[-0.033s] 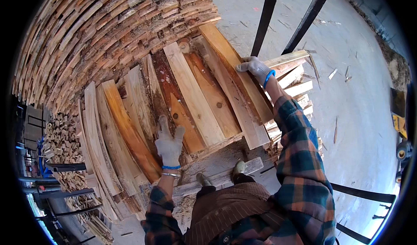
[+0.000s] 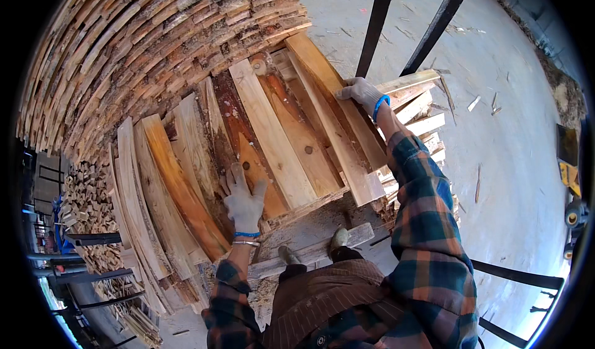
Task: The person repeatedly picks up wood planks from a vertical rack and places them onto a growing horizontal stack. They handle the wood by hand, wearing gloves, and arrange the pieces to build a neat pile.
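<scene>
Board under fingers of right hand

A pale grey concrete floor spreads across the right side, dotted with thin wood splinters. Two straight black metal posts stand at the far side, right of centre. A black metal frame lies near right; a yellow-and-black machine part shows at the right edge. At left sits a jumbled heap of short, pale wood pieces.
</scene>
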`<state>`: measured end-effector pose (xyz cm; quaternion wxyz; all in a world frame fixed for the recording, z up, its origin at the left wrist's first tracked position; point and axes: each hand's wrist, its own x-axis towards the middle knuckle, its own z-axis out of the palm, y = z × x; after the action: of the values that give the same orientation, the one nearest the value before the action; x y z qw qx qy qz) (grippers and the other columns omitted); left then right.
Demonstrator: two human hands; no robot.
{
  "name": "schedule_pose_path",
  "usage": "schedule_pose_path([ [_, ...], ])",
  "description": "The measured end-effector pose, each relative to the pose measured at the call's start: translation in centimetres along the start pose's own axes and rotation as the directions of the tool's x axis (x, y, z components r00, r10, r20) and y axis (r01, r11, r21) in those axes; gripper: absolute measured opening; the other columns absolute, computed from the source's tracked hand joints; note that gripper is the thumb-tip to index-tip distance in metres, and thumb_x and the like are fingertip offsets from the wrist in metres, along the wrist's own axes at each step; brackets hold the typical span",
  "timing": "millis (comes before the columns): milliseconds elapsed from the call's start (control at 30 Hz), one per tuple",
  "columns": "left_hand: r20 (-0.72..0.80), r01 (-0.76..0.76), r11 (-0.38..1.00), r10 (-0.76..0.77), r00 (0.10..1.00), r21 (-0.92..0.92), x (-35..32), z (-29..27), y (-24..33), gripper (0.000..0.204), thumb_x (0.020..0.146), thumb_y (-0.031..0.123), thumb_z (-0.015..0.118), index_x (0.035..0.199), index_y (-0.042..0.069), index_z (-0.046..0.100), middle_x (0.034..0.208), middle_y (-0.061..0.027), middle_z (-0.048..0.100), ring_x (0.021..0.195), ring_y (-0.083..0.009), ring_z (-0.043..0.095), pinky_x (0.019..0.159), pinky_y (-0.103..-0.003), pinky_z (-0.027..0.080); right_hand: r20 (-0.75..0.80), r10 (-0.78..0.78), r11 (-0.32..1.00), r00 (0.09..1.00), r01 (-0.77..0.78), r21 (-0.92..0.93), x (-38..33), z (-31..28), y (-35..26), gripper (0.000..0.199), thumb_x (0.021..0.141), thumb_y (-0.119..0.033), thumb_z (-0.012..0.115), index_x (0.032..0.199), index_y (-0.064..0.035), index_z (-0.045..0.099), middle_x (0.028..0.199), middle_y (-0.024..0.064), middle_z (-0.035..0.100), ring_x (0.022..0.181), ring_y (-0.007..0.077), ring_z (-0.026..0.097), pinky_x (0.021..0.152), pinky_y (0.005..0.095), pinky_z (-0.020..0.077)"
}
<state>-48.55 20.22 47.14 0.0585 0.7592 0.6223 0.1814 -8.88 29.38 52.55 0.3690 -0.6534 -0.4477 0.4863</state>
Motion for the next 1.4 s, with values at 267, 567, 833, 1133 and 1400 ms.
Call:
schedule_pose_path([
  [267, 0.087, -0.02, 0.953, -0.006, 0.996, 0.303, 0.6, 0.7, 3.4, 0.081, 0.085, 0.06, 0.056, 0.146, 0.01, 0.038, 0.145, -0.0266, 0.037, 0.133, -0.0521, 0.033, 0.111, -0.062, 0.026, -0.034, 0.037, 0.991, 0.999, -0.032, 0.132, 3.7, 0.5, 4.7, 0.042, 0.077, -0.019, 0.074, 0.107, 0.0088, 0.067, 0.089, 0.0108, 0.069, 0.078, 0.0196, 0.065, 0.071, 0.0314, 0.0503],
  [567, 0.003, -0.034, 0.999, 0.034, 0.999, 0.016, 0.4, 0.9, 3.1, 0.082, 0.085, 0.063, 0.055, 0.147, 0.011, 0.039, 0.147, -0.0231, 0.04, 0.135, -0.0456, 0.035, 0.114, -0.059, 0.021, -0.117, 0.001, 0.992, 0.993, 0.014, 0.124, -0.5, -4.4, 4.9, 0.041, 0.078, -0.022, 0.071, 0.112, -0.0003, 0.069, 0.083, 0.0072, 0.069, 0.07, 0.0127, 0.063, 0.061, 0.028, 0.0491],
  [833, 0.416, -0.525, 0.851, 0.488, 0.767, -0.028, -3.8, 3.2, 20.9, 0.092, 0.07, 0.057, 0.071, 0.143, 0.011, 0.039, 0.141, -0.0202, 0.04, 0.134, -0.0428, 0.032, 0.112, -0.058, 0.019, -0.31, -0.187, 0.93, 0.932, 0.066, -0.362, -0.5, -0.7, 7.8, 0.051, 0.09, -0.035, 0.063, 0.131, -0.0052, 0.059, 0.127, 0.0202, 0.062, 0.119, 0.0325, 0.059, 0.099, 0.0374, 0.0455],
  [1133, 0.291, -0.469, 0.875, 0.421, 0.859, 0.121, -0.1, 5.8, 19.4, 0.094, 0.069, 0.061, 0.069, 0.143, 0.011, 0.04, 0.143, -0.0196, 0.04, 0.135, -0.0439, 0.033, 0.11, -0.064, 0.02, -0.441, -0.103, 0.802, 0.892, -0.187, -0.567, 3.7, 1.8, 4.4, 0.04, 0.09, -0.039, 0.059, 0.12, -0.0145, 0.067, 0.112, 0.0221, 0.066, 0.107, 0.0394, 0.063, 0.088, 0.046, 0.0504],
  [1400, 0.2, 0.04, 0.796, 0.103, 0.974, -0.604, -8.0, -4.5, 10.0, 0.058, 0.09, 0.041, 0.064, 0.134, 0.005, 0.05, 0.126, -0.017, 0.06, 0.121, -0.034, 0.055, 0.103, -0.042, 0.043, -0.156, -0.468, 0.585, 0.87, 0.173, -0.792, 2.5, 3.9, 1.4, 0.053, 0.09, -0.034, 0.062, 0.139, -0.0149, 0.051, 0.117, 0.022, 0.064, 0.102, 0.0375, 0.065, 0.086, 0.0446, 0.0536],
])
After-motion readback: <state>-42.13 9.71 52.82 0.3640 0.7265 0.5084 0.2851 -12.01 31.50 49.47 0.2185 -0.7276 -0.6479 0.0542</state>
